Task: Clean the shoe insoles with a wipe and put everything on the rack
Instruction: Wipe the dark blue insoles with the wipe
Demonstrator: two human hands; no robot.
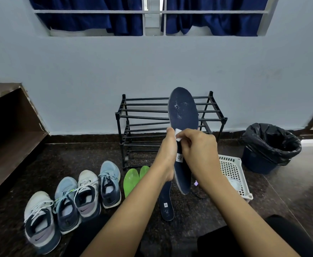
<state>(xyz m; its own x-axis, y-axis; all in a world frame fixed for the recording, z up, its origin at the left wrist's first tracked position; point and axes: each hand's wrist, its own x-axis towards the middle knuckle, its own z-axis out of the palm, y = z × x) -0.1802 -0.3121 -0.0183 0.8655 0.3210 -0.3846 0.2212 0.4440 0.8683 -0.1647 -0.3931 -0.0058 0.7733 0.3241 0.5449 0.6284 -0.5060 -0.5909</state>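
Insole, navy, stood upright in your left grip before the rack, specks uncleaned; your right grip pinched the wipe on it. Three other insoles and shoes lay on the floor, unracked.

Dark blue bin with black liner on speckled dark floor, far right, close to wall base. Brown wooden shelving along floor's left edge. Pale blue wall behind. Barred window above, navy curtains drawn.
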